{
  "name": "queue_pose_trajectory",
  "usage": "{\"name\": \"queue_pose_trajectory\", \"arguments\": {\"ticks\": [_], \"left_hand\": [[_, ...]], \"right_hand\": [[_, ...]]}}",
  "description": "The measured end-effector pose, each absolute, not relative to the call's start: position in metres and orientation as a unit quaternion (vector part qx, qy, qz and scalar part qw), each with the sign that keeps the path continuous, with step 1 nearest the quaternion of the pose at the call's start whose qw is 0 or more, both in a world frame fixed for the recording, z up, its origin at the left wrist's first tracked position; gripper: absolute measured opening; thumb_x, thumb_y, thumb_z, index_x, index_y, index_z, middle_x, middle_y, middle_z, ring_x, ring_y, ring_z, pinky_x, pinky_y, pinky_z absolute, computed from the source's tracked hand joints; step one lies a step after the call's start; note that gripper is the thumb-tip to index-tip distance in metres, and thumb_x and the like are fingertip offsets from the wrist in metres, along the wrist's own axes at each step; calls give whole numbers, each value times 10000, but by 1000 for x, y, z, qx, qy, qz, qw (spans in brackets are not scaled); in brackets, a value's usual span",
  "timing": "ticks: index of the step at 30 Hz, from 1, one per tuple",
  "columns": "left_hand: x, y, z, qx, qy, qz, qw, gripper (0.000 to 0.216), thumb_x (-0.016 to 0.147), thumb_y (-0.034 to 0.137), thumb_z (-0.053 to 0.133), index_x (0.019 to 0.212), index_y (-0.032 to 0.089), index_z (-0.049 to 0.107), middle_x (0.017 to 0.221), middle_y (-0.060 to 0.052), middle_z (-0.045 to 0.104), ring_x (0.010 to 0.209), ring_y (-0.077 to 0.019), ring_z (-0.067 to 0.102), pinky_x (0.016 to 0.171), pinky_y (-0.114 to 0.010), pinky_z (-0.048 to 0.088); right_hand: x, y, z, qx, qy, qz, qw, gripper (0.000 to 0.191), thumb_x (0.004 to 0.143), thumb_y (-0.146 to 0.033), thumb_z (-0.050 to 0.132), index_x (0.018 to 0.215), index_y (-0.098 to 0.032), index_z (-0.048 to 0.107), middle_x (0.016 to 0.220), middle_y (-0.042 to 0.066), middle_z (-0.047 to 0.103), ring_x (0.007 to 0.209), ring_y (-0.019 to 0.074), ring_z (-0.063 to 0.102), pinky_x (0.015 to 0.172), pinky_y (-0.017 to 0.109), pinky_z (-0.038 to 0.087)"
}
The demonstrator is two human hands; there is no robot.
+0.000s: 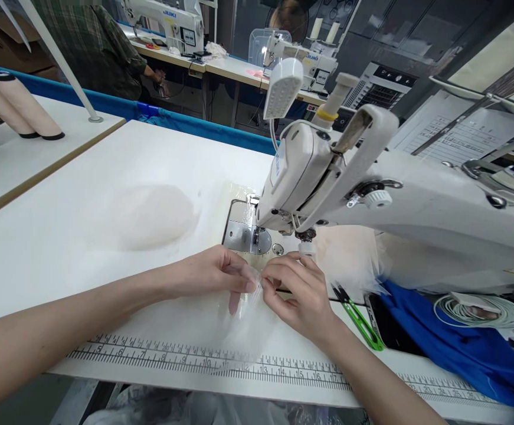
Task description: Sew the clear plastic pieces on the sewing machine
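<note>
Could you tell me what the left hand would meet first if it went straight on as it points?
Most likely the right hand: the left hand points across the sheer fabric at its fingertips, very close, though depth is unclear.

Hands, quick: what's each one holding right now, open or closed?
Left hand: closed, fingertips pinching the sheer cloth.
Right hand: closed, pinching the same sheer cloth.
</note>
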State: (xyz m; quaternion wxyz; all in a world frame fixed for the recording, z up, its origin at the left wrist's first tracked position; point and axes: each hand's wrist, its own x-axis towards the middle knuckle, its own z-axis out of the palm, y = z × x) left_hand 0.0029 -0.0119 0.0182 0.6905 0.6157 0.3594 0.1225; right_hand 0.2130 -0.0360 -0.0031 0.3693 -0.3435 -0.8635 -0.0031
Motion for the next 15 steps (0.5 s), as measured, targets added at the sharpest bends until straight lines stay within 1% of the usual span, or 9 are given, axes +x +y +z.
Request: {"name": "queue_pose_trajectory", "arguments": {"ticks": [4, 8, 10, 11, 13, 15], "left_hand": [[4, -13, 22, 624, 372, 124, 676, 215, 874, 386, 583, 883, 213, 711, 536, 28, 647, 667, -155, 533, 710, -283, 369], [5, -15, 23, 630, 379, 120, 668, 227, 856, 401, 592, 821, 205, 699, 537, 17, 649, 700, -172, 559, 741, -298, 388], [4, -14, 21, 632, 381, 123, 663, 237, 847, 418, 596, 796, 210, 699, 553, 11, 660, 769, -194, 599, 813, -326, 412], [4, -14, 21, 634, 380, 125, 662, 241, 846, 422, 595, 784, 215, 700, 561, 7, 665, 821, -207, 617, 858, -343, 416], [2, -13, 18, 639, 373, 127, 661, 249, 849, 425, 589, 751, 226, 703, 577, -1, 678, 941, -228, 629, 936, -368, 407], [2, -12, 16, 649, 363, 134, 655, 283, 852, 427, 584, 681, 235, 702, 652, -14, 712, 1036, -238, 618, 975, -371, 399]], "right_hand": [[214, -34, -1, -326, -877, -13, 354, 140, 849, -77, 548, 862, -209, 594, 774, -12, 710, 686, 122, 650, 707, 306, 435], [222, -35, 18, -335, -877, -83, 336, 153, 855, -64, 539, 876, -199, 609, 752, -2, 713, 647, 125, 641, 625, 282, 425], [232, -39, 33, -369, -877, -121, 282, 131, 875, -97, 542, 858, -195, 628, 705, 0, 696, 618, 133, 629, 602, 280, 420], [239, -43, 40, -392, -875, -139, 250, 115, 888, -129, 549, 853, -192, 639, 700, 7, 695, 634, 145, 638, 591, 279, 416], [256, -55, 49, -446, -860, -157, 193, 122, 911, -186, 547, 858, -193, 656, 766, 22, 721, 673, 159, 661, 582, 275, 415], [274, -70, 51, -502, -832, -177, 157, 147, 921, -216, 537, 855, -196, 667, 767, 24, 728, 624, 156, 651, 549, 273, 407]]}}
